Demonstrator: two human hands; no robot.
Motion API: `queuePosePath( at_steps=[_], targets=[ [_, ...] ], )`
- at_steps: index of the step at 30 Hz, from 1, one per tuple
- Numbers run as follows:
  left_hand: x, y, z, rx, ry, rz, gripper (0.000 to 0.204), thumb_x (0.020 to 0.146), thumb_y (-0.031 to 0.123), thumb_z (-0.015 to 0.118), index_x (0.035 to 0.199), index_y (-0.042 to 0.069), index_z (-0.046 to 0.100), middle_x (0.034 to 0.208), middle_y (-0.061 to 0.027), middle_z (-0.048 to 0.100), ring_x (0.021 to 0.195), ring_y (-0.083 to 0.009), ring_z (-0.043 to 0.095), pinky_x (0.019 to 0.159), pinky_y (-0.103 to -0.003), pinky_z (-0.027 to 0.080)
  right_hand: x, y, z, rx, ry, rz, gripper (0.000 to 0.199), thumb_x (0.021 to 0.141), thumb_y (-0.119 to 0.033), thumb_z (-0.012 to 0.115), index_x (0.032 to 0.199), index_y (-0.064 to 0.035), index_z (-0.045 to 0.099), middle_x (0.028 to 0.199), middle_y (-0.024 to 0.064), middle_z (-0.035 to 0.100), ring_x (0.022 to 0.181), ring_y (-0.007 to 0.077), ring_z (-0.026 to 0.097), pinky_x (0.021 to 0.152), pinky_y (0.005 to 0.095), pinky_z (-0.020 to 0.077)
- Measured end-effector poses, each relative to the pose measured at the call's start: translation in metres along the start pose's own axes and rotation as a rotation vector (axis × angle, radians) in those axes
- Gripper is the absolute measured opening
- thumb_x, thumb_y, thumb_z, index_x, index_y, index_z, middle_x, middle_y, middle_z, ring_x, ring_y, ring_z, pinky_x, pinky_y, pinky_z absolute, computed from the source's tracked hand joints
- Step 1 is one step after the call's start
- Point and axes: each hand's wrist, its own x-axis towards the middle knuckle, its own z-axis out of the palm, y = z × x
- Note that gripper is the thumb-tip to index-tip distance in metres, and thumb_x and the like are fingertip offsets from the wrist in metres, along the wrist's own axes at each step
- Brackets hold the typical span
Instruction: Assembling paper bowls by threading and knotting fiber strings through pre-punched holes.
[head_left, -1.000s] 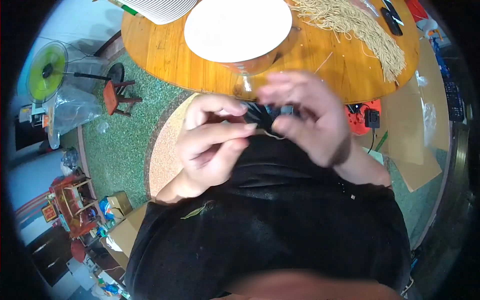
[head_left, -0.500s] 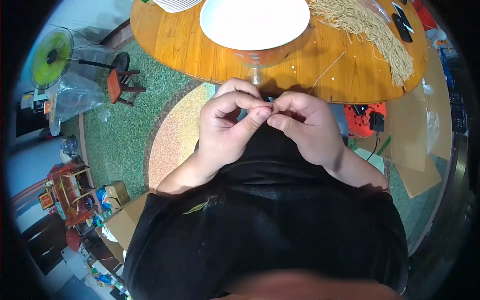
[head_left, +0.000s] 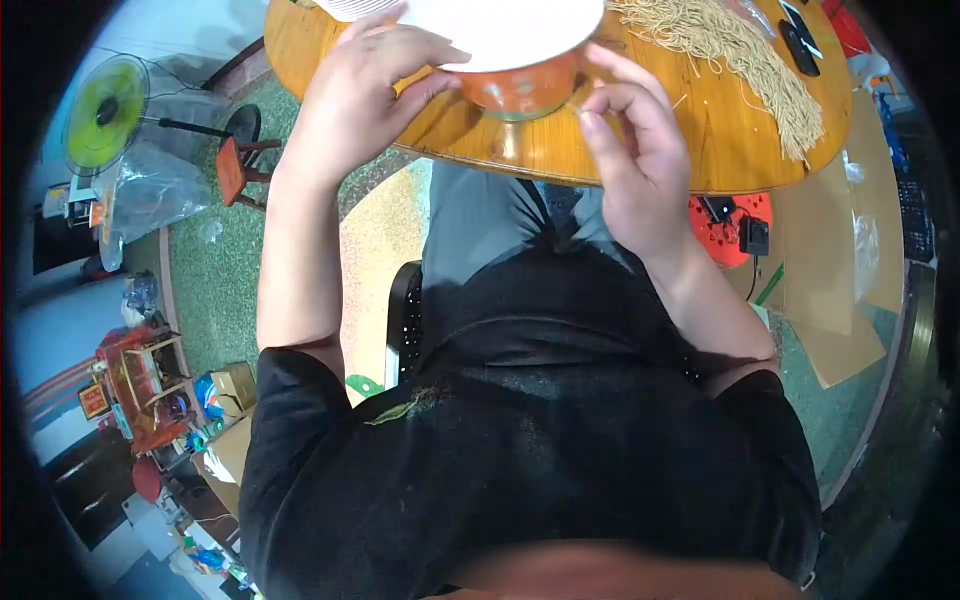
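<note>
An orange bowl [head_left: 520,85] with a white top stands near the front edge of the round wooden table [head_left: 720,150]. My left hand [head_left: 370,90] lies against the bowl's left side, fingers spread and reaching over its rim. My right hand [head_left: 635,150] is at the bowl's right side with its fingers loosely curled and the fingertips at the bowl's wall. Neither hand has a closed grip on anything that I can see. Below them are my grey trousers and black shirt.
A long bundle of pale yellow strands [head_left: 745,55] lies on the table to the right, with a black object [head_left: 800,30] beyond it. On the green floor stand a green fan [head_left: 105,110], a small red stool [head_left: 235,165], a red item [head_left: 730,215] and cardboard sheets [head_left: 830,300].
Both hands were pinched together on a small dark thing over my lap. They have now parted and moved up to the two sides of the bowl.
</note>
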Motion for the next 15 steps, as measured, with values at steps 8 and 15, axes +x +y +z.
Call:
queuePosePath(
  at_steps=[8,15],
  targets=[
    [0.000,0.026,-0.012,-0.718,-0.028,-0.397,0.023,0.097,0.004,0.070,0.118,-0.005,0.068,0.108,-0.0072,0.074,0.104,-0.0129,0.068,0.092,-0.029,0.054,0.003,-0.001,0.017,0.107,-0.024,-0.083,0.007,0.095,-0.011,0.066,0.096,-0.0038,0.067,0.144,0.0238,0.057,0.118,0.0270,0.062,0.100,0.0354,0.0457],
    [-0.005,0.013,-0.017,-0.837,-0.109,-0.331,0.035,0.092,-0.006,0.063,0.127,-0.006,0.063,0.120,-0.0102,0.071,0.117,-0.0168,0.065,0.101,-0.031,0.050,0.001,-0.010,0.013,0.090,-0.044,-0.072,0.009,0.095,-0.013,0.067,0.098,-0.0036,0.067,0.143,0.0246,0.057,0.116,0.0263,0.062,0.098,0.0343,0.0463]
  ],
)
